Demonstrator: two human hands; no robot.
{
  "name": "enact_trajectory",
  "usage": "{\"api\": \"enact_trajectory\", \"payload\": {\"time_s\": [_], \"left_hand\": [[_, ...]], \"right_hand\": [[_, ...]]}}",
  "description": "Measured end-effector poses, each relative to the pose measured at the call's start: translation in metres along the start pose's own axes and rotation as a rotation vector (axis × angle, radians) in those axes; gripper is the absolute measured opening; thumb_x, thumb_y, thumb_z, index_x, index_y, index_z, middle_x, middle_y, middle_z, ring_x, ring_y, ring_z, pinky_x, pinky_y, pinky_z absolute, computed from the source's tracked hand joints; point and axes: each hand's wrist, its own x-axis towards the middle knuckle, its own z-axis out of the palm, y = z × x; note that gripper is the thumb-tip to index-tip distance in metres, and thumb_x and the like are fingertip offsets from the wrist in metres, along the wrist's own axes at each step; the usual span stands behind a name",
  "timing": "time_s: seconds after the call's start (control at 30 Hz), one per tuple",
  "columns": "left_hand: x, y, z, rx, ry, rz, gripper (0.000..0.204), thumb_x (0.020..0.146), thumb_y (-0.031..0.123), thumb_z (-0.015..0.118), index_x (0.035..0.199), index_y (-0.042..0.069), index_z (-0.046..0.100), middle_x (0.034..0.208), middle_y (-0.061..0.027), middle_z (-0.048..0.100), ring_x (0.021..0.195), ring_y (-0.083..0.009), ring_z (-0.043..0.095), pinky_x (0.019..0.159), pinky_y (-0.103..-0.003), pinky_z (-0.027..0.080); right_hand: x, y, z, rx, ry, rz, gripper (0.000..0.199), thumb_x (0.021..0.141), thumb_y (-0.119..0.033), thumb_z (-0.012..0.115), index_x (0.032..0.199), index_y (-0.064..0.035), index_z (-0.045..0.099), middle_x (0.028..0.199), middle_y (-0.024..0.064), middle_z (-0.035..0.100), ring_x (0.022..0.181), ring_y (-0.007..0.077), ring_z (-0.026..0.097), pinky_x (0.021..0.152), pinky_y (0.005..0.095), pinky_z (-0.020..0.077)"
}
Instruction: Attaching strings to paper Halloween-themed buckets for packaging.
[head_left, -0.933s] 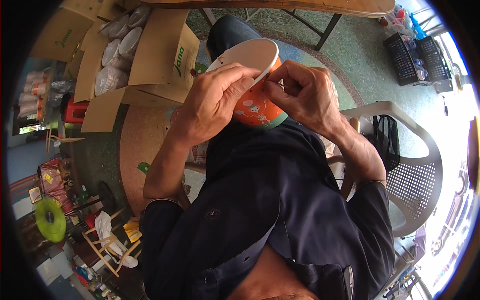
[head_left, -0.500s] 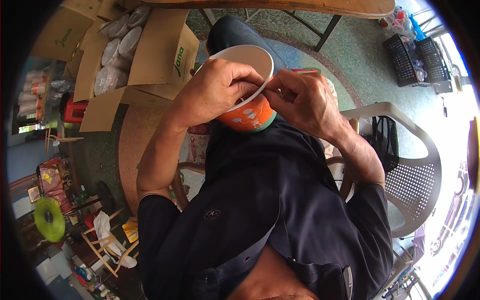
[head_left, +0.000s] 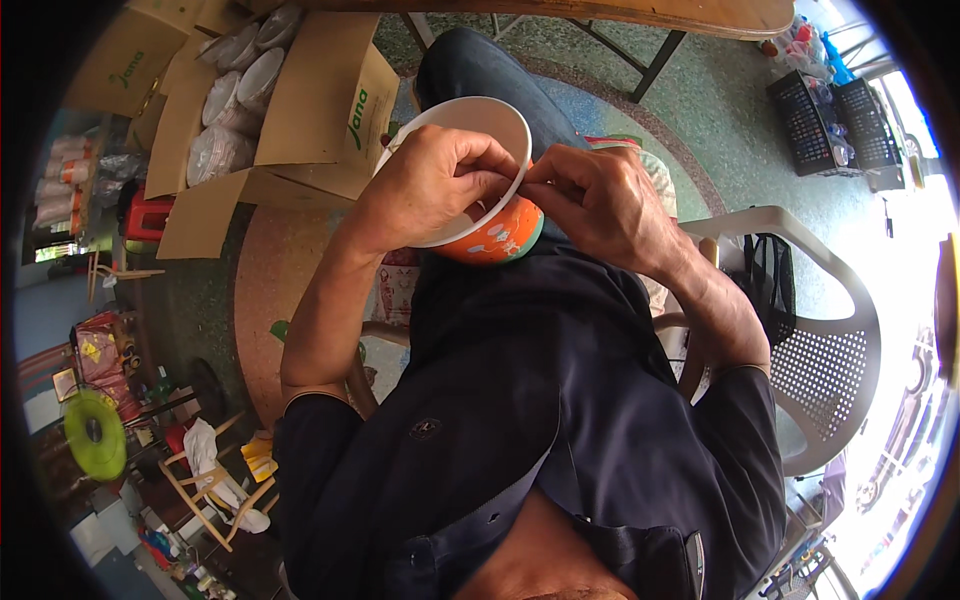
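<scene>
An orange paper bucket with a white rim, pale printed figures and a green base lies tilted above my lap, its mouth facing up and to the left. My left hand reaches over the rim, thumb and fingers pinched together just inside it. From the right, my right hand pinches at the outer side of the same rim, its fingertips nearly meeting the left ones. Whatever small piece may lie between the fingertips is too hidden to make out. The bucket's far inner wall shows white.
An opened cardboard box at the far left holds several wrapped stacks of white bowls. A wooden table crosses the far edge. Plastic chairs stand to the right, with black crates farther off. A green fan is at the left.
The bucket has tipped and shifted slightly to the left, with its rim a little lower in view. Both hands stay at the rim, nearly in place.
</scene>
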Motion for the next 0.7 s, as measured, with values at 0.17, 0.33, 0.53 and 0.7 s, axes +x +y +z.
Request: {"api": "enact_trajectory", "payload": {"time_s": [0.17,0.33,0.53,0.7], "left_hand": [[-0.0021,-0.0037,0.0021,-0.116,-0.009,-0.069,0.017,0.100,0.003,0.065,0.111,-0.007,0.072,0.089,-0.0087,0.075,0.077,-0.0102,0.070,0.072,-0.026,0.058],[-0.0042,-0.0032,0.0021,-0.050,-0.011,-0.056,0.017,0.101,0.004,0.064,0.110,-0.007,0.072,0.087,-0.0082,0.075,0.075,-0.0102,0.070,0.070,-0.026,0.058],[-0.0072,0.0022,0.0015,0.081,-0.006,-0.010,0.016,0.100,0.004,0.064,0.107,-0.006,0.073,0.088,-0.0104,0.076,0.077,-0.0120,0.071,0.072,-0.027,0.058],[-0.0073,-0.0016,0.0006,0.123,0.001,0.022,0.017,0.097,0.006,0.065,0.105,-0.006,0.074,0.089,-0.0125,0.077,0.081,-0.0147,0.072,0.076,-0.030,0.057]], "right_hand": [[0.0008,0.0030,0.0018,0.009,-0.011,-0.001,0.016,0.091,-0.015,0.073,0.101,-0.0042,0.075,0.078,0.0141,0.074,0.068,0.0309,0.072,0.062,0.0398,0.0556],[0.0021,0.0018,0.0012,0.022,-0.032,0.006,0.016,0.091,-0.015,0.073,0.102,-0.0042,0.075,0.078,0.0141,0.074,0.068,0.0307,0.072,0.062,0.0396,0.0555],[0.0021,0.0033,0.0010,0.043,-0.054,0.010,0.016,0.091,-0.016,0.073,0.102,-0.0040,0.075,0.077,0.0139,0.074,0.068,0.0302,0.072,0.062,0.0394,0.0551],[0.0029,0.0045,0.0025,0.073,-0.047,0.030,0.017,0.091,-0.017,0.074,0.100,-0.0033,0.075,0.077,0.0136,0.073,0.067,0.0310,0.071,0.062,0.0403,0.0547]]}}
